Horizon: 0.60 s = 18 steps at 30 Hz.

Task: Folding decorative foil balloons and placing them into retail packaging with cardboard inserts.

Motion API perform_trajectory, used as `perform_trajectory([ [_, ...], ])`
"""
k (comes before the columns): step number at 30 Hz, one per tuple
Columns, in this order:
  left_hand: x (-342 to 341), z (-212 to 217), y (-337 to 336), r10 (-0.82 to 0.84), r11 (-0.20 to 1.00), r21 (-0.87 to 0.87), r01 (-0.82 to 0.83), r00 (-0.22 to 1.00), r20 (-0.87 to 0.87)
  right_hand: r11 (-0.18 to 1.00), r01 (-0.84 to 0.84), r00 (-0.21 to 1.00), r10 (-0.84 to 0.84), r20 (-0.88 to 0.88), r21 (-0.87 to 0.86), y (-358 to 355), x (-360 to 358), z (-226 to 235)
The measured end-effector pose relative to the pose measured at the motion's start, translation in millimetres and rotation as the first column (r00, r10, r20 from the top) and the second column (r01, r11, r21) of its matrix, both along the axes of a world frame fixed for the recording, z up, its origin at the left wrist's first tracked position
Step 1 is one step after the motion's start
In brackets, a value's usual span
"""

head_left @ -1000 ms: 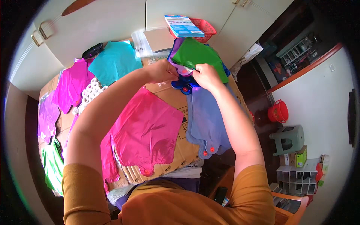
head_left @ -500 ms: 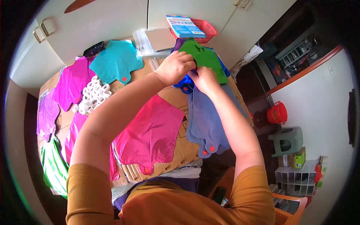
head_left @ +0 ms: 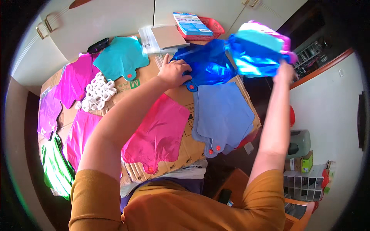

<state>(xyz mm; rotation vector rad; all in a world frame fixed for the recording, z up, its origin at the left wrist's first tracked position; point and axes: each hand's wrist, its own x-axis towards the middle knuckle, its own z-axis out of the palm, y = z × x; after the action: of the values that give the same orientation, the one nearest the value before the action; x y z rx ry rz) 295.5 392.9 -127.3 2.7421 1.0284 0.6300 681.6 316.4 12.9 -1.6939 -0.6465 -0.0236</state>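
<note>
My right hand [head_left: 284, 73] is blurred but closed on a small stack of flat foil balloons [head_left: 256, 57], blue with teal and pink showing, held up beyond the table's right edge. My left hand [head_left: 174, 72] rests at the left edge of a shiny blue foil balloon [head_left: 210, 63] on the table, fingers curled onto it and thumb raised. Just nearer lie grey-blue flat balloons [head_left: 223, 115] in an overlapping pile with red-marked tabs. A pink foil balloon [head_left: 158, 134] lies under and beside my left forearm.
Cardboard [head_left: 185, 152] covers the table. To the left are a teal balloon [head_left: 121, 57], magenta [head_left: 75, 79] and green striped balloons [head_left: 56, 169], and white ribbon rolls [head_left: 96, 94]. At the back stand a red basket [head_left: 214, 29], with printed packets [head_left: 192, 24] and a beige card [head_left: 169, 36].
My right hand has swung away to the right, carrying the stack of balloons off the table. The green balloon has left its place, baring the blue one. My left hand has stayed near the same spot.
</note>
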Motion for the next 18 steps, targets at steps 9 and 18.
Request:
perform_trajectory([
  [9, -7.2, 32.2, -54.4, -0.252, 0.944, 0.278, 0.18, 0.935, 0.251, 0.913, 0.018, 0.779, 0.243, 0.579, -0.408, -154.9, -131.5, 7.0],
  [18, 4.4, 7.9, -175.4, -0.823, 0.534, 0.191, 0.824, 0.558, -0.109, 0.718, -0.512, 0.376, 0.681, 0.628, -0.472, -200.3, -176.3, -90.0],
])
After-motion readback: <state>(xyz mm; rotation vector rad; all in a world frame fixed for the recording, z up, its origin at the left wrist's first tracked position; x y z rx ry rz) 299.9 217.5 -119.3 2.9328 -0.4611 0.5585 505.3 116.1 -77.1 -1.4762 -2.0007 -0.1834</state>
